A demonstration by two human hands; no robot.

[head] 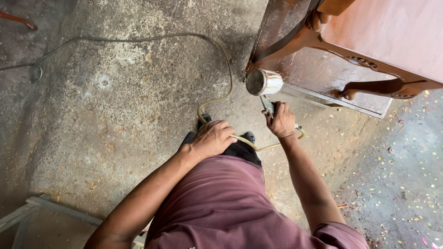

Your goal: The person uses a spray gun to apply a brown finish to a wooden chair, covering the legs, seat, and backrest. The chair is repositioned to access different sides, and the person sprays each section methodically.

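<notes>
Spray gun [266, 90], metal cup up, sits just below the carved wooden furniture [369, 41] edge. Right hand [280, 121] fisted round its grip. Left hand [213, 137] closed loosely on the hose [221, 50], which loops off across the concrete floor [115, 115].

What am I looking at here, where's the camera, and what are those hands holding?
The camera sits on a person's head and looks straight down, so you see their own two arms, maroon shirt and dark shoes on a rough concrete floor. The right hand grips a spray gun with a metal cup on top, pointed toward a reddish-brown carved wooden furniture piece. The left hand holds the yellowish hose, which runs from the gun and loops away across the floor. A pale frame lies at the lower left.
</notes>
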